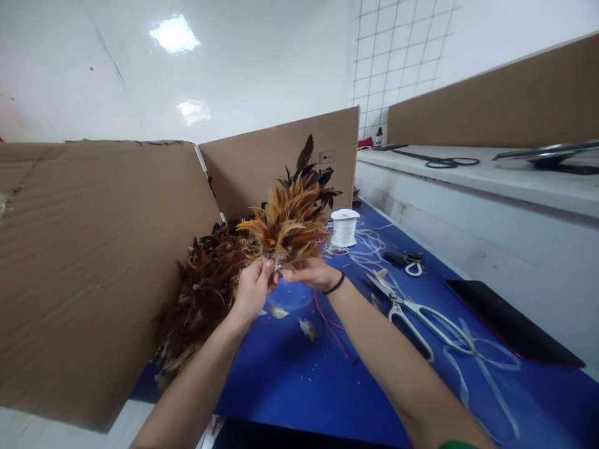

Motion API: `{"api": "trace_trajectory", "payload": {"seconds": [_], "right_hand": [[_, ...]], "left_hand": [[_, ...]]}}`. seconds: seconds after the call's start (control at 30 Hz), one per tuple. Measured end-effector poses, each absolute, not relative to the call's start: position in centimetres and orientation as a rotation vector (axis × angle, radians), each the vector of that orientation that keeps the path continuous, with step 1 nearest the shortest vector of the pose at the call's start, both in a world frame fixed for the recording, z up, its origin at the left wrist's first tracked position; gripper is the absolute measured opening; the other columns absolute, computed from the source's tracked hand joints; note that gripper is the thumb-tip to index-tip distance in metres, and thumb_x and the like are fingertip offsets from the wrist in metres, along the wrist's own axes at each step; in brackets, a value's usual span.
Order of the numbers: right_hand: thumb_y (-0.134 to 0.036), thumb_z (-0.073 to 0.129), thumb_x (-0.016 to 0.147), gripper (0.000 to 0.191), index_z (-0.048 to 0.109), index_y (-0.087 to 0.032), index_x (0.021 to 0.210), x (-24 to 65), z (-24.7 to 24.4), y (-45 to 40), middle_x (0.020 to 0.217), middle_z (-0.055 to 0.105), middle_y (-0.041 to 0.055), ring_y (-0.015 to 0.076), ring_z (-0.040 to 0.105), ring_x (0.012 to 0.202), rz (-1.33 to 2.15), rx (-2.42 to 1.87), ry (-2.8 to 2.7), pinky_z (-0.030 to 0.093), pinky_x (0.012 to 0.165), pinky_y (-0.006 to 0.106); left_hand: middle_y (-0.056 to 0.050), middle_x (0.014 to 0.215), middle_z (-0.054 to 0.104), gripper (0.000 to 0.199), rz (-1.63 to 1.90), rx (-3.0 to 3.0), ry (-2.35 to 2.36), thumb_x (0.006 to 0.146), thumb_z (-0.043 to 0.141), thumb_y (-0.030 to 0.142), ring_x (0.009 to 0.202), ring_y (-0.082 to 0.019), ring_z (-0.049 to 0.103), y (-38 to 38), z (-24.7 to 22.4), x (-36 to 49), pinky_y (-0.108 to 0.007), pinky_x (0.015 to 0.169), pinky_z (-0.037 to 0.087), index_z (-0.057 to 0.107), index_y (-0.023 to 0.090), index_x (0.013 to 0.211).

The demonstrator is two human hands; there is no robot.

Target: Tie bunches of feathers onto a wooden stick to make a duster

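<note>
A bunch of orange-brown feathers with dark tips (294, 218) stands upright between my two hands above the blue table. My left hand (255, 284) pinches its base, thumb on the near side. From the right, my right hand (313, 274) is closed around the lower end, its fingertips partly hidden by the feathers. A dark band circles my right wrist. Left of my hands, a large heap of reddish-brown feathers (201, 293) lies against the cardboard. Small loose feathers (307, 329) and a red cord (330, 324) lie on the table below.
Cardboard panels (93, 268) rise at left and behind. On the blue table (299, 386) sit a white spool (345, 229), loose white ribbon, large scissors (421, 312), small black-handled snips (405, 260) and a black tablet-like slab (512, 318). Black scissors (444, 162) lie on the right ledge.
</note>
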State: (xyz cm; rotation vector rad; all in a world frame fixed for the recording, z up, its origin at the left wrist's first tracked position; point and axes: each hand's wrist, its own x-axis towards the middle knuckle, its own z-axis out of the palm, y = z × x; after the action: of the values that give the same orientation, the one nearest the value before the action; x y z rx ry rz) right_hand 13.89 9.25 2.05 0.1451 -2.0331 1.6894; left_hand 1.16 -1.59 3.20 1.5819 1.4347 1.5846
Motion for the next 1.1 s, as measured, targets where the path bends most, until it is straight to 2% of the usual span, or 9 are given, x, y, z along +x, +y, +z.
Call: {"api": "trace_trajectory", "payload": {"seconds": [0.1, 0.2, 0.27, 0.37, 0.53, 0.77, 0.93, 1.03, 1.1], "right_hand": [[-0.048, 0.070, 0.069, 0.042, 0.064, -0.014, 0.093, 13.5, 1.3, 9.0, 0.081, 0.063, 0.0038, 0.0128, 0.058, 0.073, 1.840, 0.280, -1.870, 0.048, 0.073, 0.028], [-0.047, 0.071, 0.067, 0.056, 0.058, -0.019, 0.114, 13.4, 1.5, 8.6, 0.095, 0.065, 0.0064, 0.0128, 0.060, 0.071, 1.912, 0.367, -1.784, 0.050, 0.064, 0.026], [-0.050, 0.072, 0.064, 0.065, 0.055, -0.021, 0.120, 13.4, 1.7, 8.4, 0.103, 0.064, 0.0086, 0.0153, 0.061, 0.077, 1.949, 0.349, -1.738, 0.050, 0.061, 0.025], [-0.056, 0.073, 0.060, 0.070, 0.057, -0.021, 0.118, 13.4, 1.9, 8.0, 0.108, 0.063, 0.0102, 0.0176, 0.062, 0.082, 1.985, 0.260, -1.721, 0.050, 0.060, 0.025], [-0.055, 0.071, 0.063, 0.064, 0.059, -0.018, 0.115, 13.3, 2.1, 7.6, 0.113, 0.061, 0.0101, 0.0144, 0.062, 0.075, 2.032, 0.277, -1.705, 0.051, 0.061, 0.025], [-0.051, 0.063, 0.075, 0.053, 0.060, -0.014, 0.113, 12.8, 2.0, 7.4, 0.091, 0.067, 0.0060, 0.0082, 0.060, 0.054, 2.024, 0.360, -1.696, 0.051, 0.053, 0.021], [-0.054, 0.060, 0.077, 0.054, 0.060, -0.015, 0.114, 12.4, 2.2, 7.0, 0.090, 0.067, 0.0060, 0.0086, 0.060, 0.056, 2.009, 0.291, -1.723, 0.050, 0.050, 0.019], [-0.056, 0.063, 0.073, 0.056, 0.061, -0.015, 0.112, 12.1, 2.2, 6.8, 0.087, 0.068, 0.0056, 0.0104, 0.061, 0.058, 2.029, 0.227, -1.675, 0.052, 0.053, 0.023], [-0.052, 0.068, 0.070, 0.051, 0.063, -0.016, 0.106, 11.9, 2.1, 6.7, 0.087, 0.067, 0.0047, 0.0116, 0.061, 0.064, 2.015, 0.149, -1.580, 0.054, 0.057, 0.025]], "left_hand": [[0.005, 0.049, 0.040, 0.042, 1.524, 1.588, 1.347, 0.087, 0.045, 0.047, 0.039, -0.004, 0.032, -2.1, 3.2, 1.9, -0.019, 0.040, 0.023, 0.048, 0.014, 0.062], [0.003, 0.053, 0.044, 0.042, 1.491, 1.572, 1.299, 0.087, 0.046, 0.047, 0.040, -0.003, 0.033, -2.6, 3.1, 2.5, -0.018, 0.040, 0.023, 0.049, 0.013, 0.062], [0.003, 0.054, 0.045, 0.042, 1.485, 1.564, 1.276, 0.087, 0.046, 0.046, 0.040, -0.003, 0.033, -2.7, 3.0, 2.7, -0.018, 0.039, 0.022, 0.050, 0.013, 0.062], [0.003, 0.051, 0.043, 0.042, 1.477, 1.570, 1.249, 0.087, 0.046, 0.046, 0.039, -0.003, 0.032, -2.8, 3.1, 2.9, -0.018, 0.039, 0.021, 0.050, 0.013, 0.061], [0.003, 0.048, 0.041, 0.042, 1.490, 1.552, 1.236, 0.087, 0.047, 0.045, 0.038, -0.003, 0.030, -3.1, 3.6, 3.0, -0.019, 0.039, 0.020, 0.049, 0.013, 0.059], [0.002, 0.049, 0.044, 0.041, 1.483, 1.472, 1.218, 0.086, 0.048, 0.046, 0.039, -0.004, 0.035, -3.1, 3.4, 2.7, -0.019, 0.040, 0.023, 0.054, 0.013, 0.062], [0.002, 0.054, 0.047, 0.031, 1.492, 1.340, 1.227, 0.080, 0.056, 0.041, 0.042, -0.004, 0.040, -3.3, 3.4, 2.7, -0.017, 0.040, 0.024, 0.052, 0.013, 0.066], [0.003, 0.059, 0.052, 0.024, 1.552, 1.291, 1.244, 0.076, 0.060, 0.036, 0.042, -0.004, 0.040, -3.3, 3.4, 2.8, -0.016, 0.039, 0.025, 0.049, 0.015, 0.077], [0.006, 0.059, 0.052, 0.024, 1.579, 1.291, 1.276, 0.073, 0.063, 0.032, 0.041, -0.004, 0.040, -3.2, 3.4, 2.9, -0.016, 0.039, 0.026, 0.046, 0.017, 0.083]]}}
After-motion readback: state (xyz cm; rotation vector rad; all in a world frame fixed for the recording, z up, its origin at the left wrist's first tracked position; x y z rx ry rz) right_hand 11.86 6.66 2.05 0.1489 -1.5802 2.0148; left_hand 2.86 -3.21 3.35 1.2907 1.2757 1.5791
